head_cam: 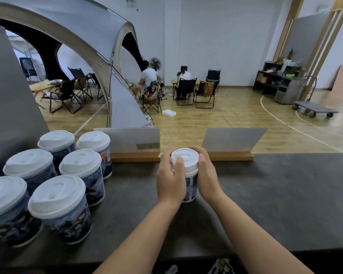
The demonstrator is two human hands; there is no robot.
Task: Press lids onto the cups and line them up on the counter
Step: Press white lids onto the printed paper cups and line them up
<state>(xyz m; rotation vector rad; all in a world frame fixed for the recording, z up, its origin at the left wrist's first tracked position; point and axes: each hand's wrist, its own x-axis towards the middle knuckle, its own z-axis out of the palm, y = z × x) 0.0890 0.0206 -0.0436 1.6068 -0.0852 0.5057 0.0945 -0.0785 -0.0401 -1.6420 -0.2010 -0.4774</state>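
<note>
Cup (190, 186) stands upright on the surface (265, 194), centre, toward the far edge, white lid (184, 160) on top. Left hand (171, 182) wraps the cup's left side, thumb up on the lid's near rim. Right hand (207, 175) curls round the right side, fingers at the lid edge. Both closed on the cup and lid; looks like the press-down step, can't tell if the lid is fully seated.

Handling, judged: paper cup, light, thin wall, crushes if squeezed mid-body. Can't tell if it's filled. Lid is thin plastic, flexes, snaps at the rim. Best hold is low on the body for support, with thumbs pressing round the lid rim, not its centre.

Around: six lidded cups (77, 171) grouped at left in two rough rows running near to far, close together, some touching. That's the line-up; this cup is well apart from it, to the right. Open surface lies between, nothing blocking a slide or carry left. Two sign holders (135, 147) on wood bases stand at the far edge, one just beyond the cup on the left, the other far right. Risk: knocking the nearest grouped cup when setting this one beside them. A tent (77, 46) and chairs (186, 89) are far behind, out of the way.
</note>
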